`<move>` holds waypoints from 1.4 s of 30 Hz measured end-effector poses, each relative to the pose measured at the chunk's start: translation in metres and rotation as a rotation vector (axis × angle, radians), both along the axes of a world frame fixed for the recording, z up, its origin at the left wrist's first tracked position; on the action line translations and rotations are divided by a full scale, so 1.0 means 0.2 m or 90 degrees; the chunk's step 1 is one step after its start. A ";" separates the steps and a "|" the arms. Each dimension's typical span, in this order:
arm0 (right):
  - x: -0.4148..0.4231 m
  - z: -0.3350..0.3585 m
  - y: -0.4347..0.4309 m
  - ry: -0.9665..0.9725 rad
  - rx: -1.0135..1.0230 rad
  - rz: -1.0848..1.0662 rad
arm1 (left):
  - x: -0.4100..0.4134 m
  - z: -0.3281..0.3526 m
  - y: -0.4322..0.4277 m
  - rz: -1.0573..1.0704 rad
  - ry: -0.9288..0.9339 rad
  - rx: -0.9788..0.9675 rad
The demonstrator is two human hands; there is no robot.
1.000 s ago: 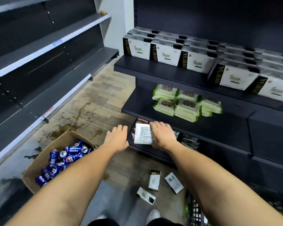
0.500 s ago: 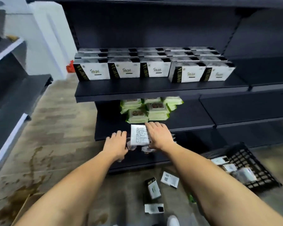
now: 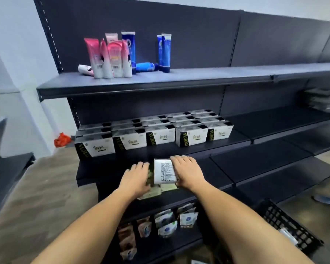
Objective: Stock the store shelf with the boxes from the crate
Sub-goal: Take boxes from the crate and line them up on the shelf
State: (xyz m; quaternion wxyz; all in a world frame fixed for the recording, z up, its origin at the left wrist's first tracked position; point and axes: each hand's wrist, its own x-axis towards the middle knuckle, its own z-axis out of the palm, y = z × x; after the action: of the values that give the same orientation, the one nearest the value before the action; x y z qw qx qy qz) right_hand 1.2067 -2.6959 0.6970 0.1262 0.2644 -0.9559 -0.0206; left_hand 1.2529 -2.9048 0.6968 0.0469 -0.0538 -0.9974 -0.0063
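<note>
Right hand: your right hand (image 3: 189,173) grips a white box (image 3: 164,171) along its right edge. The fingers are curled over the top corner and the thumb is tucked at the lower corner.
Left hand: your left hand (image 3: 136,178) is flat and relaxed, palm down, fingers straight, holding nothing. It sits just left of the white box, with its fingertips over the green packs (image 3: 152,193). You cannot tell whether it touches them.
Box in hand: the white box is upright, its small-print side facing you. It is in front of the lip of the middle shelf (image 3: 236,141) and above the green packs.
Stocked boxes: matching white-and-black boxes (image 3: 160,137) sit on the left part of the middle shelf. There are 5 across the front, with more rows packed behind them.
Crate: a black lattice crate (image 3: 286,225) sits at your lower right, well apart from both hands. Something white lies inside, too blurred to name.
Top shelf: pink tubes (image 3: 111,58) and blue tubes (image 3: 164,52) stand near the left end of the top shelf (image 3: 179,79). 1 pale tube and 1 blue tube lie on their sides beside them.
Lowest shelf: printed pouches (image 3: 166,223) stand in a row between and below your forearms.
Floor: the wood-look floor (image 3: 36,187) runs to your left. A red-orange object (image 3: 62,140) lies by the wall, just left of the shelving.
</note>
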 end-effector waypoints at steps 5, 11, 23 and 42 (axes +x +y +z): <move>-0.20 0.16 0.02 0.041 -0.021 0.019 | -0.18 0.15 0.07 0.031 0.032 -0.004; -0.41 0.19 0.01 0.049 -0.010 0.073 | -0.30 0.19 0.14 0.085 0.066 0.004; -0.50 0.23 -0.11 0.029 -0.052 0.118 | -0.40 0.12 0.20 0.095 0.143 -0.100; -0.54 0.34 -0.21 -0.035 -0.019 -0.023 | -0.61 0.34 -0.05 -0.020 -0.113 0.399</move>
State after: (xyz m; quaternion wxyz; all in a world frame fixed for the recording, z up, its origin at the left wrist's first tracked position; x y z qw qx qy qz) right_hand 1.0978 -2.7374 0.7646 0.1035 0.2456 -0.9638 -0.0014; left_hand 1.1312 -2.9151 0.7645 -0.0258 -0.0511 -0.9462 -0.3184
